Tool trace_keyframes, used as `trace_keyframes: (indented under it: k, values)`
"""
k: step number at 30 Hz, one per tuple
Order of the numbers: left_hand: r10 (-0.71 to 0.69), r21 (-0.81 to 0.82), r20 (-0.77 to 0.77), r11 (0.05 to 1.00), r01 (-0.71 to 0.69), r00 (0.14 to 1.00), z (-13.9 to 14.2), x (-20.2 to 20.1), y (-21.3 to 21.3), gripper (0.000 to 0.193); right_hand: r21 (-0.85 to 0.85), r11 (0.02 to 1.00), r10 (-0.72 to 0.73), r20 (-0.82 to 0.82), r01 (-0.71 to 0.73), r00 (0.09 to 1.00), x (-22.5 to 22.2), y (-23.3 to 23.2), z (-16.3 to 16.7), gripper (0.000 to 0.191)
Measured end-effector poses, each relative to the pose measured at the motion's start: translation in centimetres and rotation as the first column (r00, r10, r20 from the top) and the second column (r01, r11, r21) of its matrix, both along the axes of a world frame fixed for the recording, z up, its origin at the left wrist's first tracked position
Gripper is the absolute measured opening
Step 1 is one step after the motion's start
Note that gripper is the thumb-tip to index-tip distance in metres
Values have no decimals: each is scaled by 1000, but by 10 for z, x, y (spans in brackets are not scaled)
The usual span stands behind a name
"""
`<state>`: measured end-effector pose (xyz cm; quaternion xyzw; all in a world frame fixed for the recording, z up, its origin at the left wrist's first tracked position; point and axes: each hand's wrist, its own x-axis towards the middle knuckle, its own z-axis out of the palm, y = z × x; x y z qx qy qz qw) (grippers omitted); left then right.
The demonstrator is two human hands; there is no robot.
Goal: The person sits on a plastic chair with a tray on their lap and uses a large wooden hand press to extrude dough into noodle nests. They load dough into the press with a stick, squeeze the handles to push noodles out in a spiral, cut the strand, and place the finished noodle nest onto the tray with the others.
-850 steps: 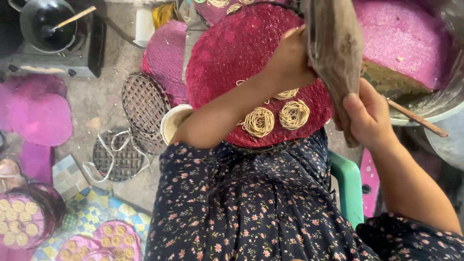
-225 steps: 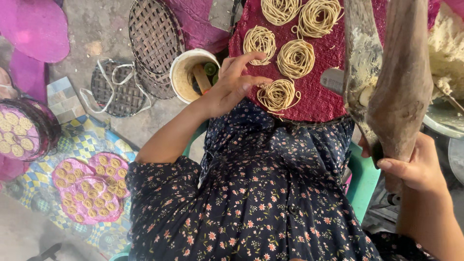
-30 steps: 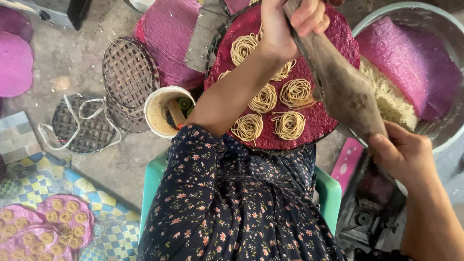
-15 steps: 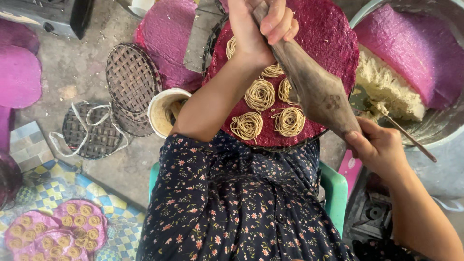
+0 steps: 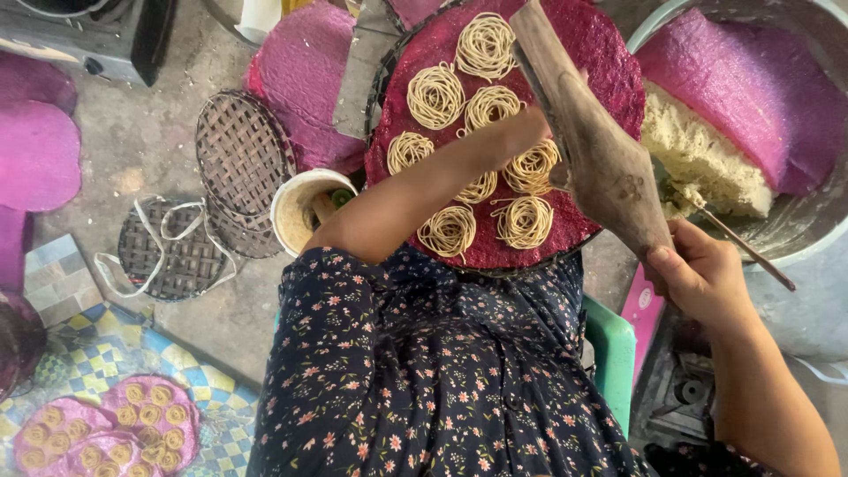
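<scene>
- Pressing noodle strands out of a wooden press point(image 5: 587, 146), the person holds it tilted over the round magenta tray point(image 5: 609, 66) on their lap.
- The right hand point(image 5: 698, 274) is closed around the press's lower handle; the left hand is hidden behind the press near its upper end, so its grip cannot be told.
- Half a second ago the left hand showed above the tray's far edge; now the forearm lies lower across the tray.
- Eight noodle nests point(image 5: 449, 230) sit on the tray, against four a second ago, though the view has shifted and more of the tray shows.
- Bare tray remains on the right side, so there seems room for more.
- The dough point(image 5: 698, 163) lies in the metal basin point(image 5: 817, 238) beside it, under a magenta mat.
</scene>
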<state>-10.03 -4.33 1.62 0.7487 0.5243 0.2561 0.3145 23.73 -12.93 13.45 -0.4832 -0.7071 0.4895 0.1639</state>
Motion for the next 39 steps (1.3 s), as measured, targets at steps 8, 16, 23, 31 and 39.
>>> trace_keyframes:
  k: [8, 16, 23, 31, 39]
  values:
    - [-42, -246, 70, 967, 58, 997, -33, 1, -13, 56, 172, 985, -2, 53, -7, 999, -13, -1, -6, 34]
    - [94, -319, 21, 944, -82, 995, 11, -13, -38, 78, -33, 978, -207, -124, 205, 970, -15, 3, -15, 29]
    - [33, 108, -456, 994, 18, 889, 49, -38, -43, 75, -30, 986, -164, -341, 164, 925, -2, 8, -13, 36]
    - [69, 640, -79, 768, -2, 995, 97, -17, -28, 55, -59, 996, -82, -392, 64, 916, -67, 2, 5, 42]
    - [194, 693, -244, 720, 31, 950, 184, 42, -20, 26, 916, 345, -35, 233, -207, 972, -106, 56, 134, 44]
